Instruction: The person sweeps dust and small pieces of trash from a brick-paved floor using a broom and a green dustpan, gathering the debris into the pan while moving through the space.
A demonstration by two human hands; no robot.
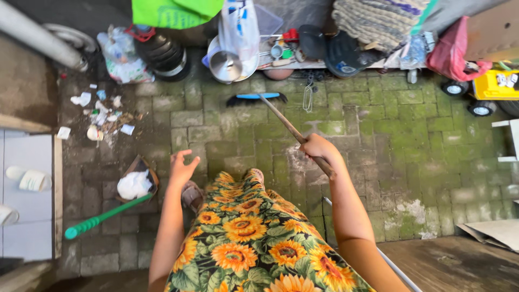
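From the head view, the broom (281, 116) stick is gripped by the right hand (319, 148), its blue head lying beyond the dustpan (135, 184). The left hand (181, 168) hangs spread, holding nothing. Short strokes toward the dustpan are best kept low, litter (102, 116) gathered first.

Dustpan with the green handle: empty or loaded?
Loaded. The brown dustpan with the green handle lies on the paving with white crumpled waste in its scoop.
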